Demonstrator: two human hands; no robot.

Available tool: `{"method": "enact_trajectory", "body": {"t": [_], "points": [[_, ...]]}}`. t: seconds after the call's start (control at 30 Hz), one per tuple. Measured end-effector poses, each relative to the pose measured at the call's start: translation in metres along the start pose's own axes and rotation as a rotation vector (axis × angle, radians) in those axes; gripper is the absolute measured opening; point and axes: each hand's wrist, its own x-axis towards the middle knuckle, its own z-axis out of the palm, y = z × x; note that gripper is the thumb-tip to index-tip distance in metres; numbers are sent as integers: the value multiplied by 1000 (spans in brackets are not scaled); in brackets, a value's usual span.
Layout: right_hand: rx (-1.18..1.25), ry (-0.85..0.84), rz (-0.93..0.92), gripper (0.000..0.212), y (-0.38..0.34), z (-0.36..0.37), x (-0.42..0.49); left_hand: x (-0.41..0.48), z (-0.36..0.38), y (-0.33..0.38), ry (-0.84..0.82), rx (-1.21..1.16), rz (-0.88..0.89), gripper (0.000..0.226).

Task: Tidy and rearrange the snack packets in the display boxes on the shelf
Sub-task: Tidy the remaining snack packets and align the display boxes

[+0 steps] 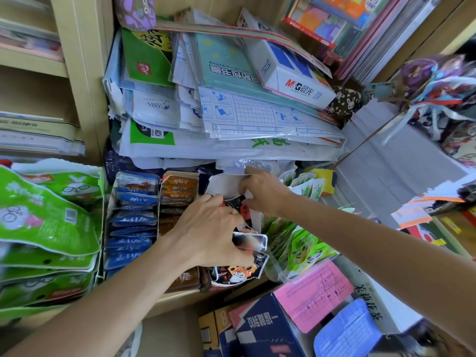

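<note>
On the shelf [180, 298], under a big pile of stationery packs [231, 104], stand rows of snack display boxes. Far left: a stack of large green bags [46, 217], lying flat, overlapping. Right of them, a box of blue packets [132, 225] in an upright row, and touching it a box of orange-brown packets [180, 189], partly covered by the left forearm. Next right, a white box [226, 184] with black-and-red packets [237, 273], messy and tilted, some sticking up at the front end. Further right, small green packets [304, 243] in a loose heap, a few standing up near a yellow box [325, 181].

Below the shelf edge: a dark blue carton [262, 328], a pink sheet [316, 295] and a blue sheet [347, 331], overlapping.

Left hand [208, 233] sits over the black-and-red row, fingers curled down and closed around a bunch of those packets; one silver-edged packet pokes out just beside the thumb. Right hand [260, 191] is at the back of the same white box, fingers pinched on its white rear wall, with a crinkled clear wrapper [248, 164] just above the knuckles. The hands are close, nearly touching.
</note>
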Motion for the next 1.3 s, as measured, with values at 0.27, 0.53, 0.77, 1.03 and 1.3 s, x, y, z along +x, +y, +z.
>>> {"method": "enact_trajectory", "body": {"t": [0.27,0.53,0.77,1.03,1.3], "points": [[43,210,36,13,-2,21,-9,-4,1,-4,-8,-20,-2,81],[125,357,101,12,-7,34,-10,-8,3,-2,20,5,-7,69],[110,408,69,9,-5,35,-17,-9,2,-1,28,-4,-15,81],[422,578,154,10,11,9,-56,-10,1,-2,66,-31,-6,84],[834,610,303,17,12,-26,-88,-14,2,-2,87,-94,-12,85]]}}
